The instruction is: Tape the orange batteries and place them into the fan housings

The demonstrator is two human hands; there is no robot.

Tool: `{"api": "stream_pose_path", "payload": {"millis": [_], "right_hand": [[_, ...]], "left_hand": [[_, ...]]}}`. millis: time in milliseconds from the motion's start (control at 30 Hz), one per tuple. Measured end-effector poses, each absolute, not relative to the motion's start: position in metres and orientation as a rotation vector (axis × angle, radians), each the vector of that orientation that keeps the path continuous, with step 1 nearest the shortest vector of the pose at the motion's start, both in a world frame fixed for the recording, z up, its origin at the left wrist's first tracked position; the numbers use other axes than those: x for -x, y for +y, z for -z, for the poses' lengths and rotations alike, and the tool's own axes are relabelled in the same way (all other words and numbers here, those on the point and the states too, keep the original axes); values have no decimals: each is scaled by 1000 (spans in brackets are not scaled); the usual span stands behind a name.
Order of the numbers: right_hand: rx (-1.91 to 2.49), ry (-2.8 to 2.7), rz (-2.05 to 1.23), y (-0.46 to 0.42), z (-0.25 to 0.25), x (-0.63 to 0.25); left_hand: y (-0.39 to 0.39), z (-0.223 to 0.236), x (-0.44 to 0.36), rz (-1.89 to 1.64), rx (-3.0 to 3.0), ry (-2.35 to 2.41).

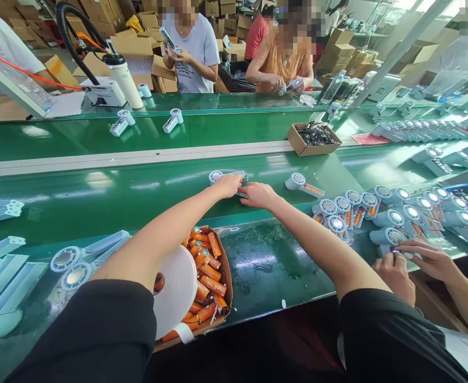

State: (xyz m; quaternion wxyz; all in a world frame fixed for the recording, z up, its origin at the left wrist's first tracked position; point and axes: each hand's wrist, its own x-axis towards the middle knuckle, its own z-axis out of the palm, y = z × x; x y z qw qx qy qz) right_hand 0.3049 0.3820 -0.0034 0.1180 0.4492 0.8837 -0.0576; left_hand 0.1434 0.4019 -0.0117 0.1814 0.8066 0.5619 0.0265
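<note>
A light-blue fan housing [215,176] with a round head and a long handle lies on the green conveyor belt. My left hand [230,185] is closed over its handle from the left. From the right, my right hand [260,194] has its fingers bent against the handle's near end, close to the left fingertips. What lies under the fingers is hidden. Farther right on the belt rests another fan housing [297,181], an orange battery showing in its handle. Below my left forearm stand a cardboard box of orange batteries [212,285] and a big white tape roll [176,292].
Rows of fan housings [353,198] crowd the right side, where a co-worker's hands [401,271] handle one. Handle shells [6,276] lie at left. Across a pale divider [154,154] are a box of black parts [314,139], a white cylinder with a black hose [124,80] and people.
</note>
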Motion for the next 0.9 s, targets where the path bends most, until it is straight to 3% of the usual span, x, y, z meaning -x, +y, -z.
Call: {"api": "stream_pose_path", "payload": {"millis": [133, 267, 333, 400, 533, 667, 800, 900], "right_hand": [[-1226, 2624, 244, 388, -4, -313], [-1482, 2895, 412, 348, -4, -343], [-1754, 3023, 611, 299, -2, -352], [-1846, 3042, 1020, 240, 0, -349], [-1421, 2820, 1747, 139, -4, -311], [-1145, 2550, 2047, 97, -13, -269], [-586, 2571, 2146, 75, -19, -249], [-153, 2606, 1901, 70, -20, -247]], "left_hand": [[373, -16, -134, -200, -2304, 1527], [264, -51, -72, -584, -2389, 1289], [187, -57, -31, -671, -2377, 1264], [116, -49, 5, -569, -2433, 1331], [36, -12, 38, -286, -2458, 1665], [20, -3, 26, -516, -2514, 1712], [12, -17, 23, -960, -2468, 1855], [2, -13, 34, -1230, -2077, 1980]]}}
